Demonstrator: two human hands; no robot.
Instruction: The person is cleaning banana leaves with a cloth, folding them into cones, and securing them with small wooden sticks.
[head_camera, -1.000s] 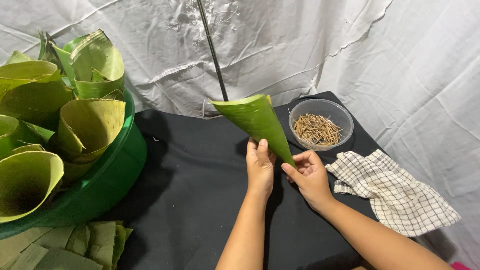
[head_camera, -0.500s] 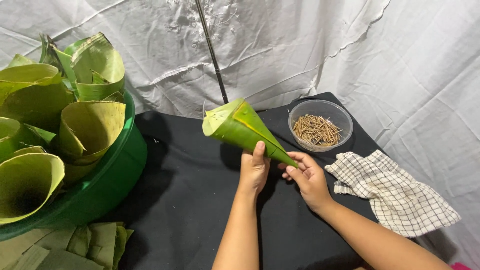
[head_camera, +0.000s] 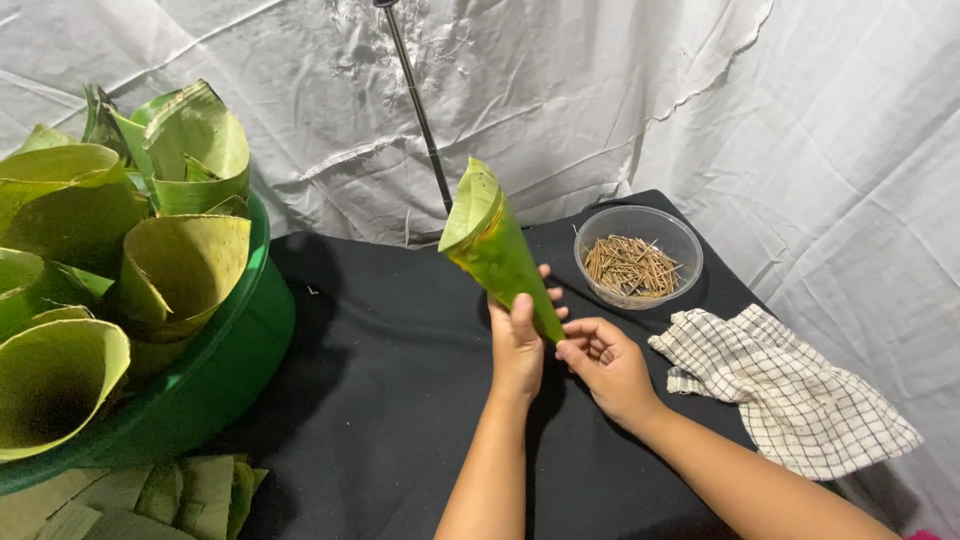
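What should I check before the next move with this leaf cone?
1. Left hand grip on the leaf cone: ok, wrapped around the lower part.
2. Right hand at the cone's tip: ok, fingertips touching.
3. Cone's mouth upward: ok, tilted left.
4. Seam pinned: cannot tell.
5. Bowl of small sticks nearby: ok, beside the right hand.
6. Checked cloth clear of hands: ok.

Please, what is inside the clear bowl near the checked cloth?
The clear bowl holds a loose pile of thin brown sticks, like small wooden pins. The bowl's floor under the pile is covered, so whether anything lies below them cannot be seen.
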